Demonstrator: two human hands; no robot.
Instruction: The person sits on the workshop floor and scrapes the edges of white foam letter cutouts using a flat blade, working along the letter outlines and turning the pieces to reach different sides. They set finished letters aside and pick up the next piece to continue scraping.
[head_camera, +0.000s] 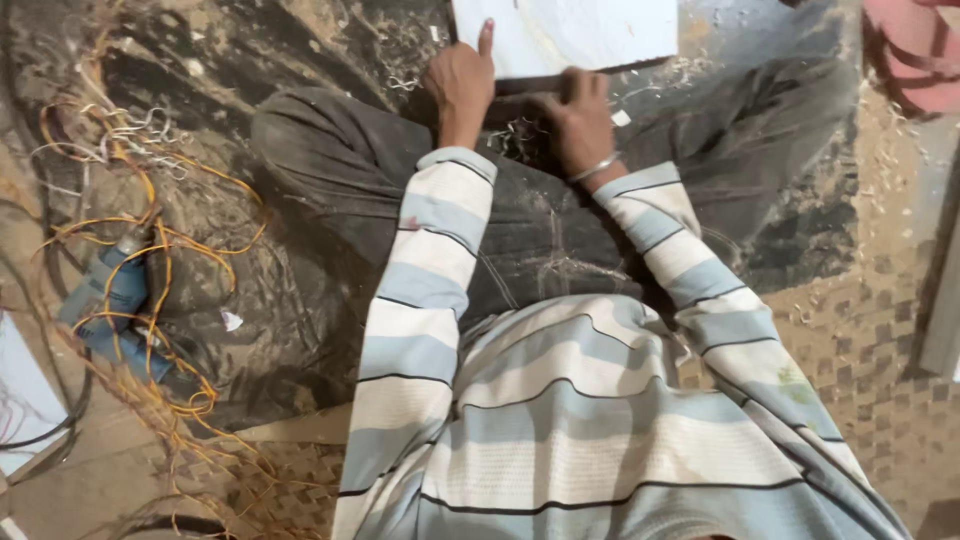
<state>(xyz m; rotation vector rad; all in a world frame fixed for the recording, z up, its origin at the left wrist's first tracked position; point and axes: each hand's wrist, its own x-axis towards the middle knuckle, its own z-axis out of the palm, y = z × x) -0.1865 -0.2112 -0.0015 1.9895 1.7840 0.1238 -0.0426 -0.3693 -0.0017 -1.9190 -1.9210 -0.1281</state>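
I sit on the floor with crossed legs in dark trousers (330, 180) and a striped shirt. A white board (570, 35) lies at the top of the view, its near edge resting by my lap. My left hand (460, 85) presses on the board's near left corner, index finger stretched up onto the white face. My right hand (585, 120), with a metal bangle at the wrist, grips a dark tool (530, 85) lying along the board's near edge; the tool is mostly hidden. Wood shavings (515, 135) lie between my hands.
A blue power drill (115, 310) lies at the left, tangled in yellow-orange wire (160, 250). A white sheet (20, 400) shows at the left edge. Another person's pink-striped clothing (915, 50) is at the top right. Dust and shavings cover the patterned floor (870, 340).
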